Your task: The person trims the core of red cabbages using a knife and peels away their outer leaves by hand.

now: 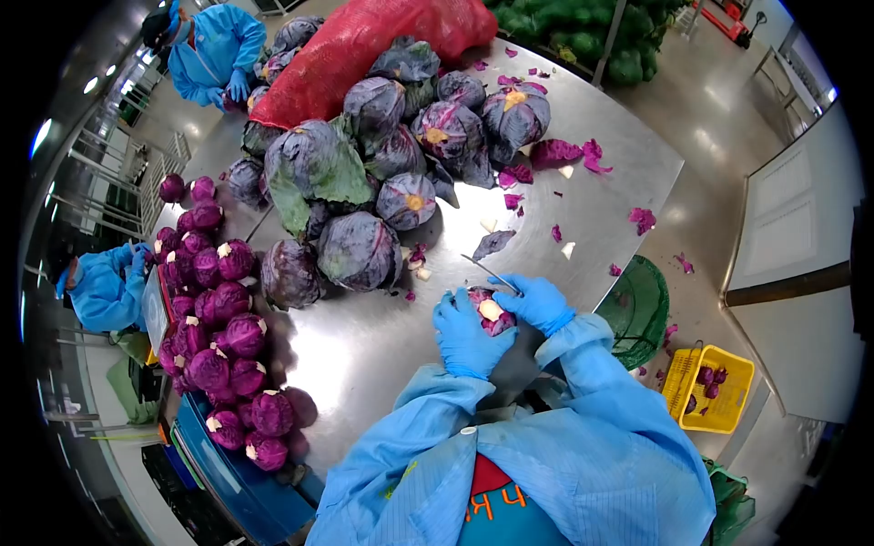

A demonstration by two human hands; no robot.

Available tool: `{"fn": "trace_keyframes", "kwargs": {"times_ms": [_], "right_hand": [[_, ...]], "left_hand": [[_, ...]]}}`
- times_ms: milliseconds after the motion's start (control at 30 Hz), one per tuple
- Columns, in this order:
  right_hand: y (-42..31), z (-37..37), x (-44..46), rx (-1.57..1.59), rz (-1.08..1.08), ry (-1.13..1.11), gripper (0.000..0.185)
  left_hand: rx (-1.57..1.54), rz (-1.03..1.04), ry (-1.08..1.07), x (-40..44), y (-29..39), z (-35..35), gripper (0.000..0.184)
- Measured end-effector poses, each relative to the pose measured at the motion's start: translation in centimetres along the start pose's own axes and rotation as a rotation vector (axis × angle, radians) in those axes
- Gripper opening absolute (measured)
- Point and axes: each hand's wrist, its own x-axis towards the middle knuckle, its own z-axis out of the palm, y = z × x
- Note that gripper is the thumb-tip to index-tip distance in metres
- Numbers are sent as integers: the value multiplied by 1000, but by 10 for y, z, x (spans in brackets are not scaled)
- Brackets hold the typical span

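I stand at a broad steel table (360, 364), its grey sheet shiny and streaked with glare, one corner pointing out over a smooth, pale floor (706, 227). Beyond the far edge, green vegetables (592, 32) lie heaped behind a metal post. On my right, a green mesh basket (642, 309) sits right by the table edge, and past it a yellow basket (721, 420) on the floor holds a few purple pieces. Two people in blue work on the far left, one (218, 55) near the top, another (107, 287) lower down.

The cabbage (492, 315) is in front of me, low over the table: round, purple, with a pale, flat cut patch facing up. My left hand (469, 335), in a thin, wrinkled blue glove, has its fingers curled tightly around the side of it. My right hand (542, 305) is closed on a knife (482, 271), whose slim blade slants out to the left; the grip is hidden by my fingers.

Ahead lie big dusky heads (360, 250) with dull, veined, loose outer leaves, pressed against a bulging red net sack (364, 55). On the left, stripped heads (214, 305) make a glossy magenta pile, smooth and tight, many with creamy stubs. Curled, crinkled leaf scraps (555, 154) and white chips are scattered over the metal.
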Motion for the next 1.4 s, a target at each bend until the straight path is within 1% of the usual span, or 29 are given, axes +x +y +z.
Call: {"fn": "trace_keyframes", "kwargs": {"times_ms": [67,100,167,267,367,467,567,667,767,867,967,1067,1167,1200,1300,1400], "right_hand": [[-10,-1,-3,-42,-7,25,50],[-13,8,32,-48,-115,91,47],[5,14,11,-114,-126,99,42],[-11,18,10,-185,-123,151,39],[-4,20,14,-146,-142,190,38],[-2,25,11,-107,-86,277,38],[4,33,12,123,-43,336,39],[9,35,15,111,3,376,41],[0,33,9,129,60,388,41],[9,32,17,139,22,370,40],[3,31,15,-9,36,380,37],[-8,29,1,-137,-61,278,34],[-20,26,-9,-78,-87,210,30],[-19,27,-6,-81,-77,213,29],[-9,27,11,-15,-1,272,27],[48,18,32,-5,264,462,31]], "left_hand": [[-18,33,59,-2,-1,1,103],[0,72,142,24,-17,-1,104],[-78,48,118,-1,-15,11,104],[-79,49,116,-3,-23,8,106],[-127,80,132,-2,-29,12,108],[-176,117,136,0,-34,14,107],[-175,155,101,3,-38,12,105],[-195,184,98,5,-41,12,104],[-186,220,105,5,-46,12,106],[-186,243,87,5,-46,8,105],[-225,292,95,8,-54,11,103],[-22,156,-87,8,-29,-13,101],[101,163,72,3,-19,-2,98],[87,189,42,6,-21,-2,97],[63,208,96,7,-21,-1,95],[-144,142,133,0,-39,0,93]]}}
